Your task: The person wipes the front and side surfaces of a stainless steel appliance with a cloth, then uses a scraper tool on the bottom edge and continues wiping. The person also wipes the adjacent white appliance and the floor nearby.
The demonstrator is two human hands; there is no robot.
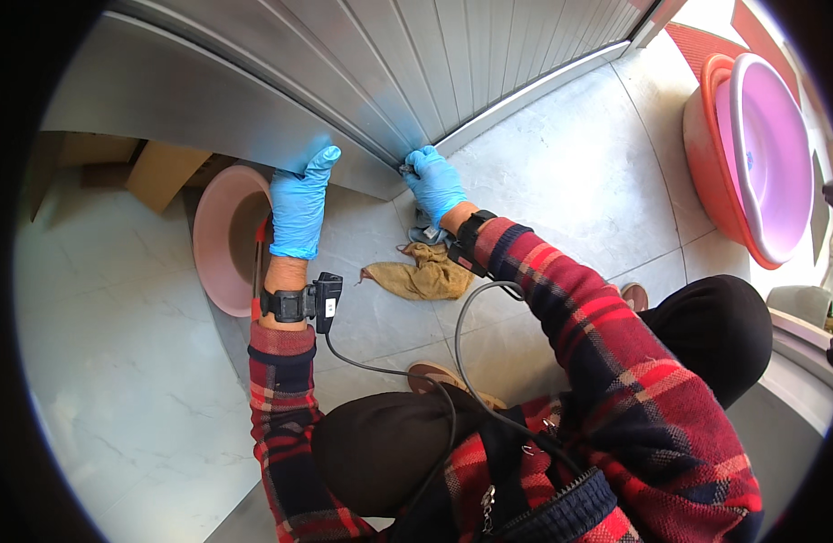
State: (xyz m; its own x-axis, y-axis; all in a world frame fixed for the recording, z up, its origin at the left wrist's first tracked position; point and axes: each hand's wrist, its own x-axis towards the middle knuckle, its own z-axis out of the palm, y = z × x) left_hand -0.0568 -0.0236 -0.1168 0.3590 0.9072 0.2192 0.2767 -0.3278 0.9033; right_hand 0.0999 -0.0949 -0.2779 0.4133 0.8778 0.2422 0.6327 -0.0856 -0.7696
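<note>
My left hand [297, 207], in a blue disposable glove, holds the edge of a grey metal door [233, 102]. Its thumb lies on the door's face, and the other fingers are hidden behind the edge. Near the bottom corner of the ribbed part, my right hand [435, 184], gloved alike, is closed on a small crumpled grey scrubbing pad [406, 168]. Most of that pad is covered by the fingers. Below the right wrist, a brown cloth [420, 275] lies crumpled on the floor beside a grey-blue cloth [426, 231].
A pink basin [209, 251] with murky water stands left of my left hand, a red-ended handle [261, 231] beside it. Cardboard [165, 173] lies behind the door. At right, a lilac basin [776, 163] leans in an orange basin [705, 156]. Cables [460, 319] run from both wrists.
</note>
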